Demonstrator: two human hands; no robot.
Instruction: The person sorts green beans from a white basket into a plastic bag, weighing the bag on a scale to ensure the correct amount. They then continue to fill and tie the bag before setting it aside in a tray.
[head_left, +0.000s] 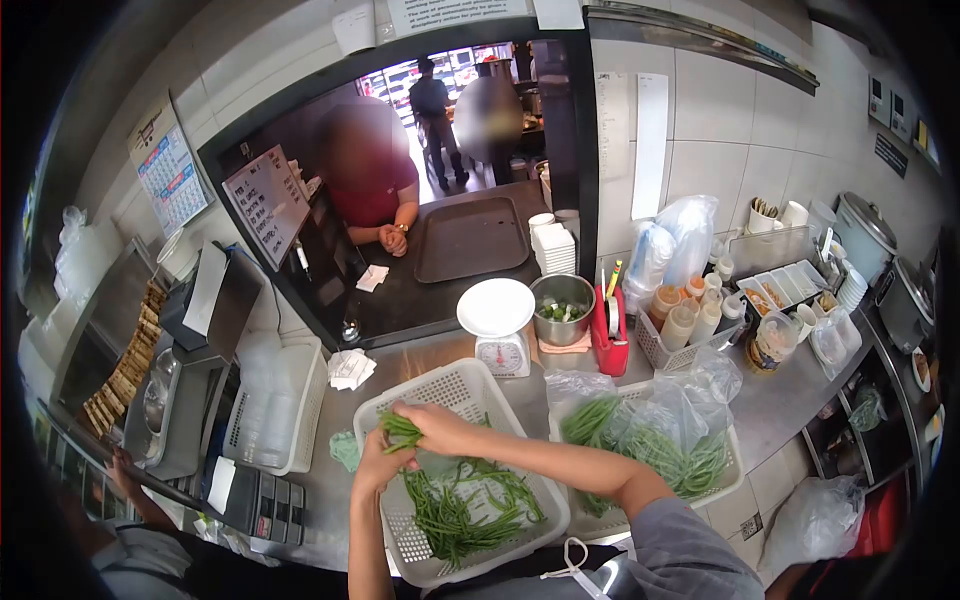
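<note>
From the head camera, I have both hands on a small bunch of slim green beans (401, 429): the left hand (378, 462) curls round it, the right hand (437, 428) grips it from the other side, so neither is nearer. Its long axis looks slanted across the fingers. Loose green beans (455, 515) lie below and rightward, in a white perforated plastic basket (505, 398). I read "disciplinary notice for your guidance" on the white paper notice (455, 12); the handwriting on the white whiteboard (265, 205) defeats me.
</note>
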